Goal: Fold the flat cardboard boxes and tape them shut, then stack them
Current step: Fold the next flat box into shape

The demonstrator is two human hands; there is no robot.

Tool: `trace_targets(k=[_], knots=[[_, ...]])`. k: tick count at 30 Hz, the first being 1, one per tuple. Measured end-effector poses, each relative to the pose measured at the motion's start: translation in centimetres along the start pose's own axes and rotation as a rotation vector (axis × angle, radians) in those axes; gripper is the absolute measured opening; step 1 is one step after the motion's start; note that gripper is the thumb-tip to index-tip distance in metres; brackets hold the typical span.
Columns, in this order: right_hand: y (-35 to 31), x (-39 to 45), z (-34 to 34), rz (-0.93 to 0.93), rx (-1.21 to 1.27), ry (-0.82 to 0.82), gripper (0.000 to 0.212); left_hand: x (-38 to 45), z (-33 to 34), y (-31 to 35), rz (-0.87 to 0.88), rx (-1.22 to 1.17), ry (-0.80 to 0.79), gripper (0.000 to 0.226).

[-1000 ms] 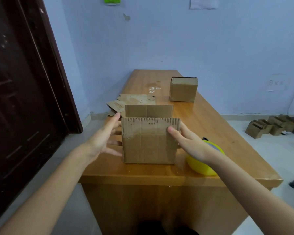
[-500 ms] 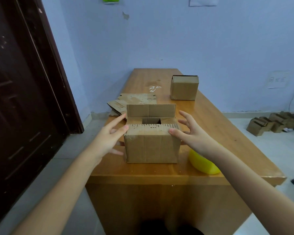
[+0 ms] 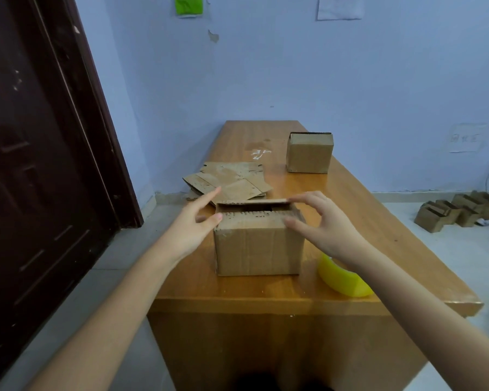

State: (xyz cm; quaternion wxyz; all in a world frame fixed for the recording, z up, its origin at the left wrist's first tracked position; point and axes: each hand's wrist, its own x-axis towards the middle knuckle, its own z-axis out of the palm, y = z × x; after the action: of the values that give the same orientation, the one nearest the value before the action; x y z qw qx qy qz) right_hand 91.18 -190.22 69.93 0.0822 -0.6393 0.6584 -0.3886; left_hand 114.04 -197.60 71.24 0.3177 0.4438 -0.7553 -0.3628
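Head view: spread hands, left (image 3: 194, 224) and right (image 3: 323, 224), press unmarked box (image 3: 259, 246) flaps.

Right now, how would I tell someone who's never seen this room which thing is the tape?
Find the long wooden table against the blue wall. At its near edge stands a cardboard box between two hands, and just right of that box lies the tape roll, partly behind the right forearm. It is the only bright yellow, round thing among brown cardboard.

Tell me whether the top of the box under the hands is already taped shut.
No: the near box still shows a dark gap between its top flaps, and the yellow tape roll sits untouched on the table.
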Motion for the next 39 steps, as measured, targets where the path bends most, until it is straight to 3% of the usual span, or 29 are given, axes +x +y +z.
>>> trace_targets(k=[3, 11, 15, 17, 21, 25, 28, 32, 39], knots=[[0.2, -0.6, 0.1, -0.016, -0.16, -0.013, 0.033, 0.2, 0.6, -0.5, -0.001, 0.059, -0.01, 0.035], [-1.2, -1.1, -0.1, -0.062, -0.601, 0.048, 0.035, 0.5, 1.6, -0.8, 0.029, 0.012, -0.011, 0.031], [-3.3, -1.1, 1.1, -0.161, -0.586, -0.063, 0.046, 0.5, 2.6, -0.3, 0.044, 0.032, 0.015, 0.03], [-3.5, -1.2, 1.9, -0.151, -0.561, -0.155, 0.054, 0.5, 3.1, -0.1, 0.063, 0.124, 0.039, 0.031], [-2.7, -1.7, 2.1, -0.169, -0.531, -0.133, 0.059, 0.9, 2.4, 0.2, 0.147, 0.414, 0.047, 0.032], [-2.5, -2.0, 2.3, -0.213, -0.585, -0.126, 0.064, 0.6, 2.0, 1.1, 0.386, 0.715, -0.009, 0.044], [-2.7, -1.9, 2.3, -0.212, -0.608, -0.125, 0.065, 0.3, 3.2, -0.2, 0.395, 0.556, -0.111, 0.049], [-2.8, -1.8, 2.4, -0.212, -0.604, -0.128, 0.066, 0.6, 4.3, -1.8, 0.351, 0.265, -0.001, 0.041], [-2.6, -1.6, 1.8, -0.199, -0.565, -0.155, 0.06, 0.7, 5.4, -2.6, 0.354, 0.13, 0.056, 0.03]])
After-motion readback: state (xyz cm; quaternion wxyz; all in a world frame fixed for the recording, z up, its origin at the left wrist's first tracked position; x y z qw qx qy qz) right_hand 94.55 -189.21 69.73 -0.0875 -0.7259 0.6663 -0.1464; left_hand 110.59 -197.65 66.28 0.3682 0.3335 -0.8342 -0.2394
